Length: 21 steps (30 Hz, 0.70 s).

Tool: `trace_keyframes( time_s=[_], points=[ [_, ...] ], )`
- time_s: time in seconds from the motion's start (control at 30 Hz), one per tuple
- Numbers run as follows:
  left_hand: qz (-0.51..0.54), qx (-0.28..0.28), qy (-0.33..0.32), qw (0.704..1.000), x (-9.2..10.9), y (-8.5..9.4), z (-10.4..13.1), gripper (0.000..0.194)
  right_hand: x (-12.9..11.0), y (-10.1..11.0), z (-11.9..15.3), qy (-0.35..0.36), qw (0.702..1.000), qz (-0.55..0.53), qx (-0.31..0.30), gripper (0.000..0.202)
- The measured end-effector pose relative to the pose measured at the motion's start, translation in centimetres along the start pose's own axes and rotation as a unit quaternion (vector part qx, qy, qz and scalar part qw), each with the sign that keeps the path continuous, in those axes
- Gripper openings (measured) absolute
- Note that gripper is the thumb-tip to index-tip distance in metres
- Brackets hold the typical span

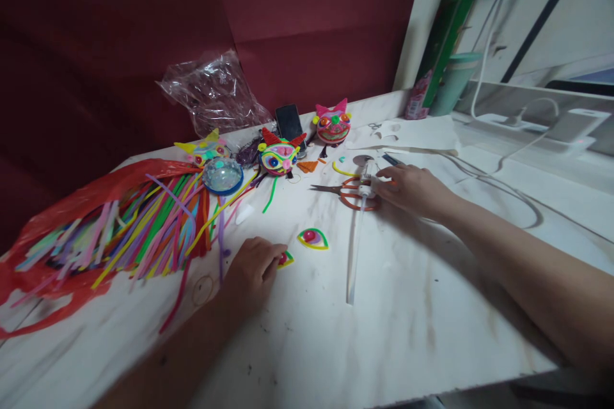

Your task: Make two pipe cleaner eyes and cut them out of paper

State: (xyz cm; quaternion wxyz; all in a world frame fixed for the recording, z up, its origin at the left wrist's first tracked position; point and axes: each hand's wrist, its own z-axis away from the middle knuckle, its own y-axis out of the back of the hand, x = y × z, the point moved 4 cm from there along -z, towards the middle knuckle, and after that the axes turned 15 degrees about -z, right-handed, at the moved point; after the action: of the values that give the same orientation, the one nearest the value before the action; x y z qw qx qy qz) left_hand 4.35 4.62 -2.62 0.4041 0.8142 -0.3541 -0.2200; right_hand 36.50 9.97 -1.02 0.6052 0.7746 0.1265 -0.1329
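My left hand (254, 268) rests low over the table, its fingers curled at the edge of an eye-shaped piece (286, 260) that they partly cover. A matching eye-shaped piece (313, 238), red-centred with a yellow and green rim, lies flat just beyond. To the right, my right hand (415, 188) has its fingers closed at a white glue gun (368, 172). From the gun a long translucent glue stick (354, 262) extends towards me. Scissors with orange handles (352, 192) lie partly under the gun, blades pointing left.
Colourful pipe cleaners (163, 223) spill from a red plastic bag (119, 182) on the left. Decorated animal heads (278, 156) stand behind, near a phone (288, 121) and a clear dome (222, 176). Cables (522, 198) and a power strip (522, 124) lie at the right.
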Motion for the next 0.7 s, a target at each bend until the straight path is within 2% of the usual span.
trace_keyframes(
  time_s=[0.13, 0.2, 0.37, 0.57, 0.7],
  points=[
    [-0.024, -0.007, -0.050, 0.998, 0.7, 0.4, 0.0, 0.028, 0.1, -0.1, -0.1, 0.007, 1.000, 0.005, 0.004, 0.035],
    [-0.017, -0.007, -0.047, 0.999, 0.8, 0.4, 0.1, 0.029, 0.1, -0.2, -0.1, 0.009, 1.000, 0.006, 0.008, 0.034],
    [0.011, 0.016, 0.086, 0.996, -0.3, 0.4, 0.4, 0.020, 0.3, -0.2, -0.1, 0.013, 1.000, -0.001, 0.020, 0.034],
    [0.014, 0.008, 0.144, 0.989, -1.3, 0.8, 0.2, 0.011, 0.5, 0.0, -0.1, 0.028, 0.999, -0.023, 0.036, 0.034],
    [0.005, 0.039, 0.187, 0.982, -1.7, 1.6, 0.2, 0.010, 0.5, 0.7, 0.0, 0.062, 0.991, -0.068, 0.097, 0.032]
  ],
)
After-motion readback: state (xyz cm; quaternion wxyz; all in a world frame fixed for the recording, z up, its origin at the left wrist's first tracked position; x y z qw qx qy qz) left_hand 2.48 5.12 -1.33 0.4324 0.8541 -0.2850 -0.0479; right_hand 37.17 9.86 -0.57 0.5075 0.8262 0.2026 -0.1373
